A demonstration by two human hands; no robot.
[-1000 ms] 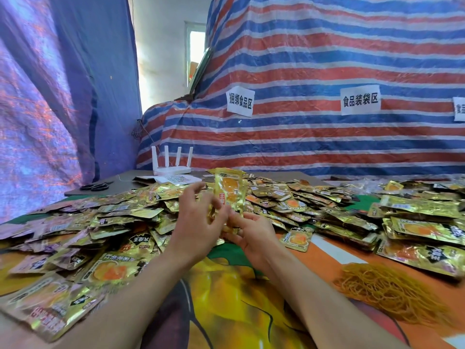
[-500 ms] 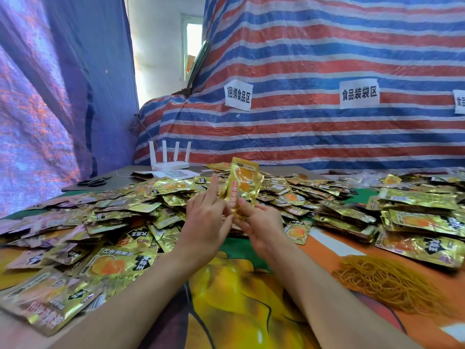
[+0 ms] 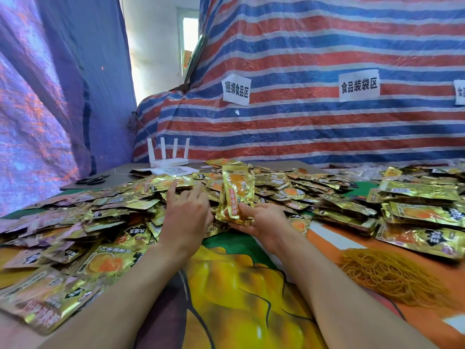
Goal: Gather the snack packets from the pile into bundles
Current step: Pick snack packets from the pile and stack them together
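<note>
Left hand off the held packets, reaching to the pile

Half a second ago both hands were together on the upright packets; now the left hand (image 3: 187,215) has let go and reaches forward with fingers spread, its grip released and empty, fingertips over the near edge of the pile (image 3: 120,205); the right hand (image 3: 261,220) keeps the stack, which has sunk a little lower in the view.

Two bare hands and two forearms show; the right grip is clenched on the held packets (image 3: 236,195), thumb across the front near the lower end, fingers behind; how many packets are in that stack I cannot tell, though more than one edge shows at the bottom.

The held packets stand upright above the bench (image 3: 241,298), between the hands and the pile; the front one is a gold foil pouch with an orange-yellow picture in its upper half and a red strip of lettering down the middle.

Loose packets are too many to count; they lie flat and overlapping in one broad heap on the left and centre, with a second spread (image 3: 415,215) on the right, the same gold foil with orange pictures and black labels.

One heap of yellow rubber bands (image 3: 392,275) lies right of the right forearm; one white router (image 3: 169,157) with four aerials stands at the far edge; one pair of scissors (image 3: 91,180) lies left of it; three white paper signs (image 3: 359,85) hang on the striped tarpaulin, the third cut off by the frame.
</note>
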